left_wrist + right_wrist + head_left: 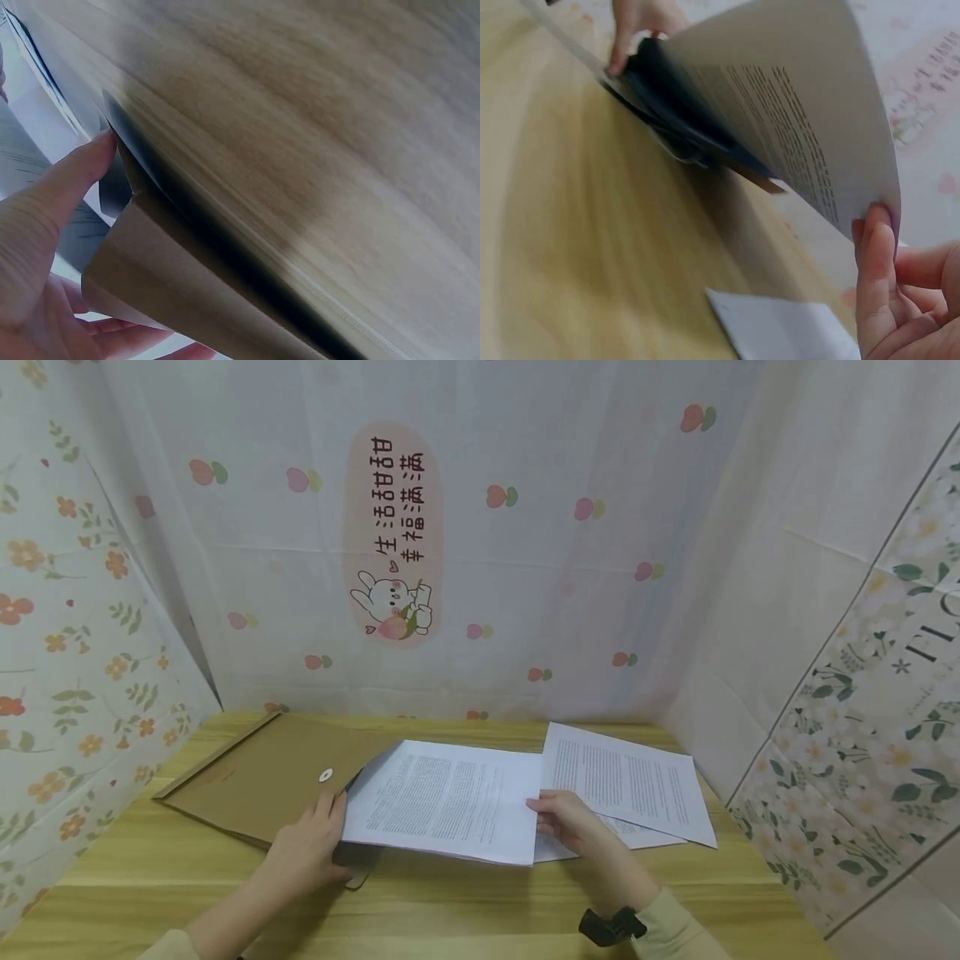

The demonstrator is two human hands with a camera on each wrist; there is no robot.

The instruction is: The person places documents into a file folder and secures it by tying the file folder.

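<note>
A brown kraft paper file envelope (pixel 262 768) with a white round button lies at the left of the table. My left hand (pixel 307 839) grips its open end, thumb at the lower edge and fingers on top; the left wrist view shows the thumb (pixel 82 161) at the mouth's edge. Printed sheets (pixel 450 802) stick out of the mouth, their far part hidden inside the envelope. My right hand (pixel 566 818) pinches the right edge of these sheets between thumb and fingers, also seen in the right wrist view, where the printed paper (pixel 795 97) bends upward.
More printed sheets (pixel 630 781) lie overlapping on the right of the wooden table (pixel 450 918), partly under the right hand. Patterned cloth (pixel 525 568) hangs behind the table and along both sides. A black band (pixel 611 927) is on the right wrist.
</note>
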